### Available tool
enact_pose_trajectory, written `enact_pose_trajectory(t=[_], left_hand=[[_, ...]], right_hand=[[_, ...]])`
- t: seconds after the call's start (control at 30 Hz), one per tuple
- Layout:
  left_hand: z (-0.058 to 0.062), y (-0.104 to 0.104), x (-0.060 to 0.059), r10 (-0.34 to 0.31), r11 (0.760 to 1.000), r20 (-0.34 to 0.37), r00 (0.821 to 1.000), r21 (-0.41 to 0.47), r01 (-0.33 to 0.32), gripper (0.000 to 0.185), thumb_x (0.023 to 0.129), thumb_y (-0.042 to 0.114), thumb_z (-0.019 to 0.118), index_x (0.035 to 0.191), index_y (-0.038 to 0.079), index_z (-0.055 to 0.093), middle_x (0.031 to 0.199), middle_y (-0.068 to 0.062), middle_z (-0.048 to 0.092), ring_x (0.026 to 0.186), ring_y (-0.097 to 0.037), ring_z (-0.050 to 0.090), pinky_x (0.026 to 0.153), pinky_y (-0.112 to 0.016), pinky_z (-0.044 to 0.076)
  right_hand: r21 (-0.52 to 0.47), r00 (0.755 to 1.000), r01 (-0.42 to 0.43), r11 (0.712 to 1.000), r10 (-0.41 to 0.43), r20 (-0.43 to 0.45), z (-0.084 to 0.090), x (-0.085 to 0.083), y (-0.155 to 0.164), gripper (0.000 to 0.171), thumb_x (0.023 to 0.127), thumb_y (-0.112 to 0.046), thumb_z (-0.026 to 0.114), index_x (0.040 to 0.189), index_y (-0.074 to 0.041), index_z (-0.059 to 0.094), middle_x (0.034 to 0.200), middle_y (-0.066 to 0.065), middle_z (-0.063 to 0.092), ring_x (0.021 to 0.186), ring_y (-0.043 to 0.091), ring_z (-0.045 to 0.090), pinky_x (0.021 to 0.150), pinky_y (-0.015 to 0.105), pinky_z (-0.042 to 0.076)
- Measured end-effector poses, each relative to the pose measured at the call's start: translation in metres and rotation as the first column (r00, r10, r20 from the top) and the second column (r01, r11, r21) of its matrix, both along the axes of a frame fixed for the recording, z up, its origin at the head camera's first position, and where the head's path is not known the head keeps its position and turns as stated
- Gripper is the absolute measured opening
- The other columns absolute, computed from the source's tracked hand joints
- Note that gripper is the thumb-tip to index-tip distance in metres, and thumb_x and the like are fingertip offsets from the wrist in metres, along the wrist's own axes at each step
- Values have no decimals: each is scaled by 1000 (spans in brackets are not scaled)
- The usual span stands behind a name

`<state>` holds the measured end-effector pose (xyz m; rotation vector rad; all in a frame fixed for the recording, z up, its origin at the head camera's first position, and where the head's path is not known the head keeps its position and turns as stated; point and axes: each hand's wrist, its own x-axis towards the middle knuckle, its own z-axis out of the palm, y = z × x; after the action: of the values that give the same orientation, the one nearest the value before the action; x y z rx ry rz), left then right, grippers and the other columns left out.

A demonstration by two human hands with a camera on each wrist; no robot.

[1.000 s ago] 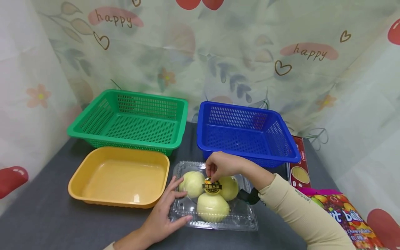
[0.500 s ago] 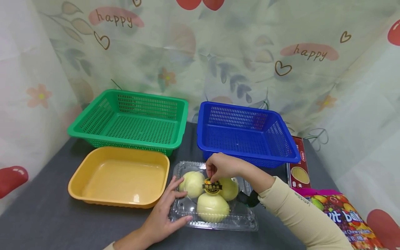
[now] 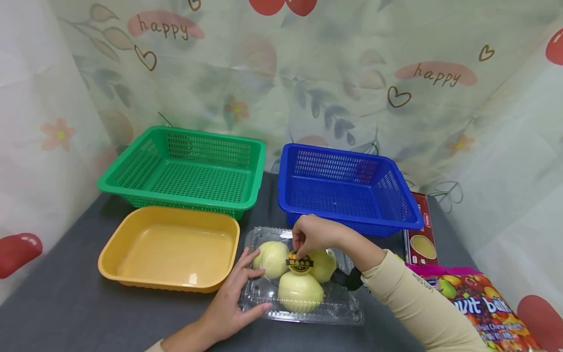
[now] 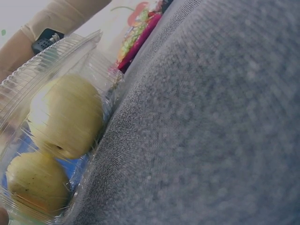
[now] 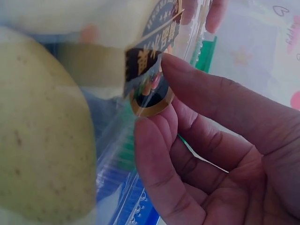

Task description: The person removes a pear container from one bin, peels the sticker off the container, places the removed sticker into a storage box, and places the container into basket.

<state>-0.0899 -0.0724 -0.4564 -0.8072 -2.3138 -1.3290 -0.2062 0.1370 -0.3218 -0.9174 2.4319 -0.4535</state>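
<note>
Clear clamshell box (image 3: 303,293) sat on grey table (image 3: 66,313), front centre, just before blue basket (image 3: 347,188) and right of yellow tray (image 3: 169,249). Held three pale pears (image 3: 300,292), lid apparently closed over them. Black-and-gold sticker (image 3: 300,262) on top of lid, probably sealing or labelling it. Right hand (image 3: 314,234) arched over box, thumb and fingertips (image 5: 154,136) pinching sticker edge, one corner lifted off the plastic in wrist view; likely peeling it. Left hand (image 3: 233,303) laid flat and spread against box's left side, fingers straight, thumb along front edge; presumably bracing box so it wouldn't slide under the pull. Left wrist view: only pears (image 4: 65,117) through plastic and table cloth, hand itself barely visible. Green basket (image 3: 184,168) behind tray, nothing visible inside. Red box (image 3: 420,234) and candy bag (image 3: 479,308) at far right, apart from the hands.
</note>
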Motion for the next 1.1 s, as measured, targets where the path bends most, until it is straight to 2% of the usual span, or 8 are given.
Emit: enact_pose_trajectory(t=[0.13, 0.37, 0.5, 0.63, 0.7, 1.1], left_hand=[[1, 1, 1, -2, 1000, 7, 1000, -3, 2, 48, 77, 33, 75, 115, 13, 55, 147, -12, 36, 140, -38, 22, 113, -41, 22], [1, 1, 0, 1, 1000, -7, 1000, 7, -1, 48, 76, 33, 75, 115, 15, 55, 147, -10, 36, 139, -39, 23, 114, -30, 17], [0, 0, -1, 4, 1000, 6, 1000, 6, -4, 48, 76, 31, 76, 115, 15, 54, 147, -11, 35, 140, -39, 21, 115, -29, 15], [0, -1, -2, 7, 1000, 13, 1000, 4, -7, 48, 76, 31, 76, 115, 14, 54, 147, -11, 35, 140, -39, 21, 114, -33, 17], [0, -1, -1, 3, 1000, 23, 1000, 4, -3, 48, 77, 31, 75, 116, 14, 54, 148, -10, 35, 140, -39, 21, 114, -29, 15], [-3, 0, -1, -6, 1000, -23, 1000, 13, 6, 49, 76, 31, 76, 116, 15, 53, 147, -12, 35, 139, -41, 23, 114, -19, 11]], right_hand=[[-9, 1000, -6, 1000, 6, 9, 0, 0, 2, 11, 74, -8, 76, 70, -8, 65, 63, -4, 60, 56, 3, 48, 51, 16, 42], [-24, 999, -44, 999, 44, 3, 2, 3, 4, 9, 80, -4, 68, 73, -7, 64, 66, -3, 58, 58, 3, 47, 54, 15, 41], [-33, 999, -40, 999, 39, -23, 1, 6, 4, 10, 83, -3, 64, 74, -7, 63, 68, -2, 59, 60, 3, 48, 56, 15, 42], [-57, 999, -46, 997, 44, -22, 0, 5, 6, 9, 84, -3, 63, 75, -6, 63, 70, 0, 62, 62, 3, 51, 58, 15, 45], [-68, 999, -46, 997, 45, -14, -1, 5, 7, 9, 84, -3, 63, 75, -6, 63, 71, 0, 63, 63, 2, 52, 58, 15, 45], [-209, 987, 38, 977, -5, 159, -10, -1, 16, 6, 85, -3, 63, 79, -3, 64, 74, 1, 63, 63, 6, 52, 55, 19, 43]])
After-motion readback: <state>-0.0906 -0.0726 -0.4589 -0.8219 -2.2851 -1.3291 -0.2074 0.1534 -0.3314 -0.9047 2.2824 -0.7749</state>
